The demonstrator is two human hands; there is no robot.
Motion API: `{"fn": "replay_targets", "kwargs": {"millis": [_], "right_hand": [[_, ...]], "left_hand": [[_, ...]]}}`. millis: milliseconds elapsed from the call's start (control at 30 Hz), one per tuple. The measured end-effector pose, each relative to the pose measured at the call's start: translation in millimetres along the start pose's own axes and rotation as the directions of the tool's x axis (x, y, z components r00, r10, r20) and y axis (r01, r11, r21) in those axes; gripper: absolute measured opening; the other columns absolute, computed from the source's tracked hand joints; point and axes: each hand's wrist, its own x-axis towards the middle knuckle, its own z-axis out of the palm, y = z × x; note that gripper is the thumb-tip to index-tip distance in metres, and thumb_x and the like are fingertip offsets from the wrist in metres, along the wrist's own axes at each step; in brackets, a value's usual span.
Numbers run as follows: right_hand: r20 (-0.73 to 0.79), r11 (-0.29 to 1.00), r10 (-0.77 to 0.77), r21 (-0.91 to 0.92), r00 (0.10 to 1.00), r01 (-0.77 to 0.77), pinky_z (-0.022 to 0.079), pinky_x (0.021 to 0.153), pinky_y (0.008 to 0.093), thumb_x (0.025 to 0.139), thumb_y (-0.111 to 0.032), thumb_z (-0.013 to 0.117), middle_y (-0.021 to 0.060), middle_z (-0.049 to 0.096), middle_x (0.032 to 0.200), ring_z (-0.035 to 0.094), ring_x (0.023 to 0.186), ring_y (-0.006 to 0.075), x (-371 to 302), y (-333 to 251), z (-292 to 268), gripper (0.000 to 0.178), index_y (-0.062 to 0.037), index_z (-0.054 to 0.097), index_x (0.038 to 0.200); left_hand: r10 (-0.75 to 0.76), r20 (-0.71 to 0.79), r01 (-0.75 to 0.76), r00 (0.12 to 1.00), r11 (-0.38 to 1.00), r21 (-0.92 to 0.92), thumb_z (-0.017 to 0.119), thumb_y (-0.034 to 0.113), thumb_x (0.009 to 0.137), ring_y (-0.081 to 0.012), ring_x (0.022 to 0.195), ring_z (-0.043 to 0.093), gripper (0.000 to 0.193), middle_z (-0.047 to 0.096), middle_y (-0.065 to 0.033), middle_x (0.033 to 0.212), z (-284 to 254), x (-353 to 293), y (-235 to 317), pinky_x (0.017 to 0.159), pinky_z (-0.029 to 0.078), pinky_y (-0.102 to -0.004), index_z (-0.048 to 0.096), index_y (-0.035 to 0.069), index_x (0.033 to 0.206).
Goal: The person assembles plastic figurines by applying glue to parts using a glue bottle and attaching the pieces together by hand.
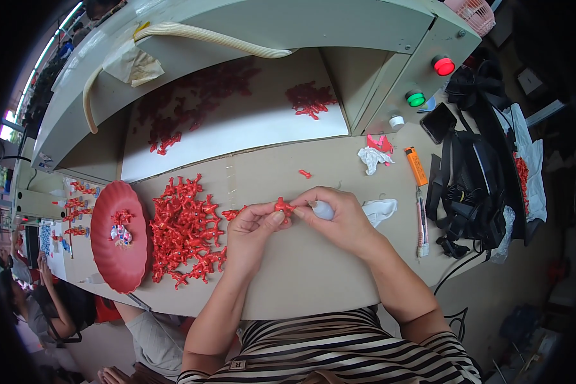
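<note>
A small red plastic figure point(283, 205) is pinched between the thumb and fingers of my left hand point(253, 227), above the middle of the table. My right hand point(345, 224) has a small white squeeze bottle point(322, 210) tucked in it, its tip toward the figure. The right thumb and forefinger close at the figure's right side; whether they hold a separate small part is hard to see. Left of my left hand lies a big pile of red figures point(184, 233). One small red piece point(305, 173) lies alone beyond my hands.
A scalloped red tray point(118, 275) holds a few pieces at the left. Ahead stands a grey machine housing point(339, 25) with red pieces on a white sheet point(262, 136). An orange lighter point(416, 166), a cutter knife point(422, 224), a black bag point(464, 185) and a phone point(438, 122) lie right.
</note>
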Motion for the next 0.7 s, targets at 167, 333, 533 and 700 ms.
{"fn": "replay_targets", "kwargs": {"millis": [167, 333, 533, 700], "right_hand": [[-0.008, 1.000, 0.002, -0.012, 1.000, -0.002, 0.045, 0.072, 0.0246, 0.078, -0.008, 0.063, 0.0057, 0.064, 0.082, 0.059, 0.077, 0.0120, 3, 0, -2, 0.013, -0.0017, 0.062, 0.089], [-0.001, 0.997, -0.065, -0.037, 0.998, 0.065, 0.047, 0.072, 0.0263, 0.078, -0.009, 0.062, 0.0075, 0.064, 0.084, 0.060, 0.079, 0.0133, 1, 7, -2, 0.013, -0.0031, 0.063, 0.090], [0.005, 0.988, -0.152, 0.014, 0.988, 0.152, 0.047, 0.071, 0.0290, 0.080, -0.012, 0.061, 0.0094, 0.062, 0.083, 0.061, 0.077, 0.0201, -1, 17, 4, 0.013, -0.0031, 0.059, 0.089], [0.012, 0.986, -0.166, 0.009, 0.986, 0.166, 0.046, 0.070, 0.0314, 0.080, -0.013, 0.060, 0.0103, 0.061, 0.083, 0.060, 0.077, 0.0244, -3, 13, 1, 0.014, -0.0024, 0.057, 0.088]], "left_hand": [[-0.004, 0.007, 0.004, 1.000, 1.000, -0.006, 0.059, 0.002, 0.081, -0.0156, 0.079, 0.061, 0.014, 0.063, -0.0103, 0.091, 0, 4, 0, 0.074, 0.051, -0.0286, 0.058, -0.001, 0.095], [-0.017, -0.043, 0.021, 0.999, 0.994, 0.104, 0.057, 0.002, 0.082, -0.0177, 0.080, 0.060, 0.017, 0.062, -0.0130, 0.092, 3, 2, 1, 0.075, 0.050, -0.0296, 0.055, -0.004, 0.098], [0.039, -0.069, -0.034, 0.997, 0.997, 0.072, 0.055, -0.001, 0.082, -0.0186, 0.079, 0.060, 0.014, 0.061, -0.0136, 0.090, -3, -1, -5, 0.073, 0.052, -0.0317, 0.054, -0.004, 0.096], [0.077, -0.019, -0.076, 0.997, 0.997, 0.022, 0.054, 0.001, 0.083, -0.0171, 0.078, 0.060, 0.011, 0.060, -0.0113, 0.090, -2, -3, -8, 0.071, 0.052, -0.0297, 0.055, -0.001, 0.094]]}}
